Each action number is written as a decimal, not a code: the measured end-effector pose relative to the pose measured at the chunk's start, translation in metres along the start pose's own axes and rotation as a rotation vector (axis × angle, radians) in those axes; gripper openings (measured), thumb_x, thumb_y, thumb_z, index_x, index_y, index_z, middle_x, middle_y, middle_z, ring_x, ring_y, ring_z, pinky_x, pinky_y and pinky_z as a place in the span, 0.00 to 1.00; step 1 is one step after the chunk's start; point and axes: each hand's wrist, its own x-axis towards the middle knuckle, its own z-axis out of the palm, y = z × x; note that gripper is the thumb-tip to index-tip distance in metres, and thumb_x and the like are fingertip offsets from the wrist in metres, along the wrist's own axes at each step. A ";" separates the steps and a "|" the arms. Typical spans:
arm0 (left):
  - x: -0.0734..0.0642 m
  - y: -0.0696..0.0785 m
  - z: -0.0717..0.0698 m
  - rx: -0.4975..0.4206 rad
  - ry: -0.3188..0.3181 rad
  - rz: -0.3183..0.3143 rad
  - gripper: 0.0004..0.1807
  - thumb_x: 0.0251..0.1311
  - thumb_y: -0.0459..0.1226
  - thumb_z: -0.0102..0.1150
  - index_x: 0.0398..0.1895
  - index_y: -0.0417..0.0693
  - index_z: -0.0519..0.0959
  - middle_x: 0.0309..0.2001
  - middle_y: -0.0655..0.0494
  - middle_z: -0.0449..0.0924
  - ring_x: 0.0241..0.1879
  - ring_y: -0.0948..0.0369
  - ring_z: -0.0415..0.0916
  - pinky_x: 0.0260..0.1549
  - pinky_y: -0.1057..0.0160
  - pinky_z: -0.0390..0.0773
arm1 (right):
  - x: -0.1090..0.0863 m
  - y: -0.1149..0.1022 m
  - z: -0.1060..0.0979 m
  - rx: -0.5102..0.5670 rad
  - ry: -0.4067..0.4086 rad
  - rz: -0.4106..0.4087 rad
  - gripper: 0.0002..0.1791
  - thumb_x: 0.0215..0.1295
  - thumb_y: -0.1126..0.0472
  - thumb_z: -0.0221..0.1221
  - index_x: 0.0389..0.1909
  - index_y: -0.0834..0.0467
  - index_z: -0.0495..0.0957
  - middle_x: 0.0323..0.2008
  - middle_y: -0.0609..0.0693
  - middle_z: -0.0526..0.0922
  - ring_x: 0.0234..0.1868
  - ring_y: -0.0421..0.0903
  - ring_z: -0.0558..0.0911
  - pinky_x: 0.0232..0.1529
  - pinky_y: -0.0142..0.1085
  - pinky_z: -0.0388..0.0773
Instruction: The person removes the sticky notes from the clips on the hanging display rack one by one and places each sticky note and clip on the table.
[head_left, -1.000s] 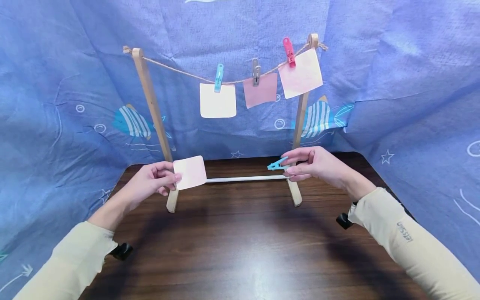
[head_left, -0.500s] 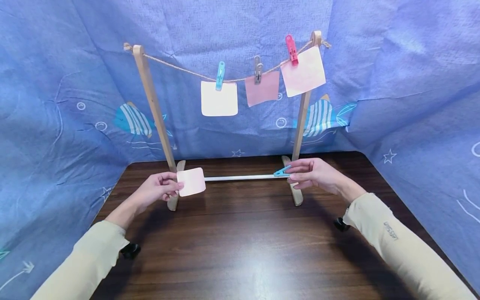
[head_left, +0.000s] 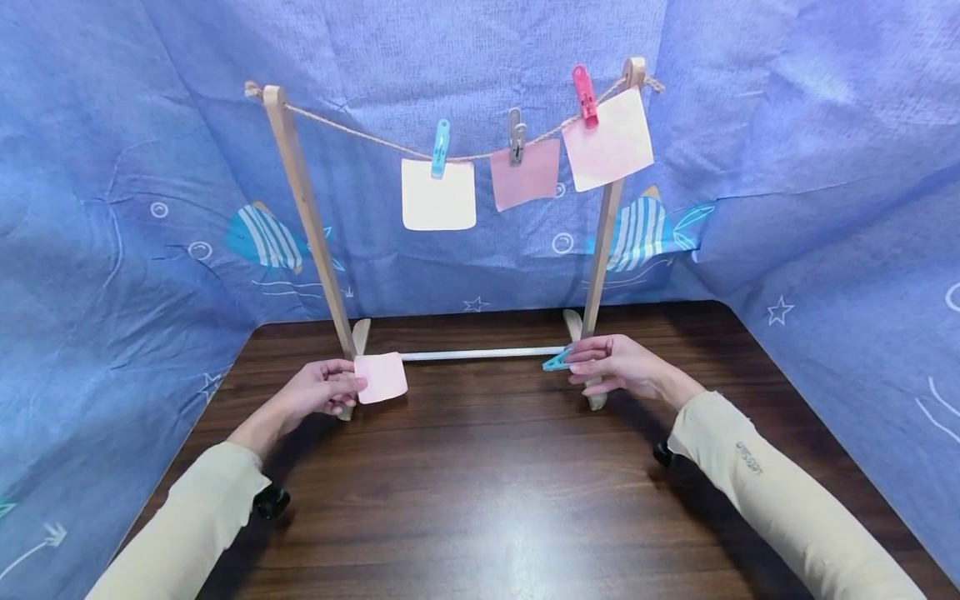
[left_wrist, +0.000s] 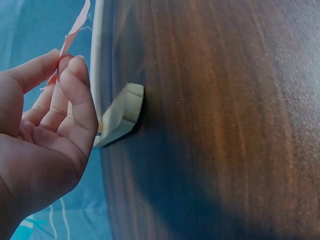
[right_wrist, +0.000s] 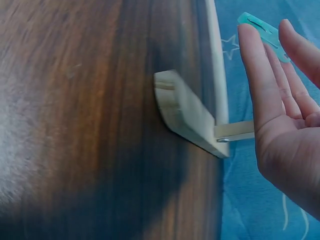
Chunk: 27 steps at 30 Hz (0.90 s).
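My left hand [head_left: 318,390] pinches a pale pink square of paper [head_left: 382,377] by its left edge, in front of the stand's left foot. The left wrist view shows that paper [left_wrist: 77,27] nearly edge-on between thumb and fingers. A light blue clothespin [head_left: 557,360] is pinched in my right hand [head_left: 618,367], beside the stand's right foot; in the right wrist view the clothespin [right_wrist: 262,32] sits at the fingertips. Above, a twine line [head_left: 352,129] carries a white paper [head_left: 438,200], a darker pink paper [head_left: 525,177] and a light pink paper [head_left: 609,142], each under a clothespin.
The wooden stand has a left post [head_left: 307,208], a right post [head_left: 603,242] and a white crossbar [head_left: 480,354] low between them. It stands at the back of a dark wooden table [head_left: 465,475]. Behind hangs a blue curtain [head_left: 450,275] with fish prints.
Both hands have come lower and slightly inward, with the pink paper and the blue clothespin still in them. The clothespin has tilted. The papers on the line stay pinned.
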 end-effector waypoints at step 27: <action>0.011 -0.012 -0.002 0.104 -0.078 -0.080 0.31 0.67 0.39 0.66 0.65 0.31 0.66 0.30 0.51 0.83 0.25 0.63 0.79 0.21 0.69 0.78 | 0.010 0.021 -0.001 -0.056 0.020 0.079 0.29 0.68 0.68 0.64 0.67 0.70 0.67 0.55 0.60 0.83 0.47 0.52 0.87 0.41 0.45 0.87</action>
